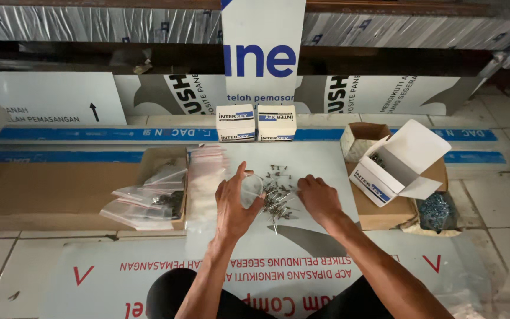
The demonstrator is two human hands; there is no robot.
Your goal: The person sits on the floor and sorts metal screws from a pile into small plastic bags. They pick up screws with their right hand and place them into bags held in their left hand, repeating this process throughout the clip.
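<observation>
While the left hand (pixel 235 201) grips a clear bag (pixel 251 190), the right hand (pixel 319 198), fingers curled, rests on loose screws (pixel 277 192).

2 closed white boxes (pixel 256 123) stand side by side at the far edge of the white panel (pixel 326 159). 1 open white box (pixel 394 165) sits on a brown carton at the right edge. 1 loose pile of small metal screws (pixel 278 192) lies mid-panel, too many to count. 2 hands, 1 clear bag (pixel 251 190).
</observation>
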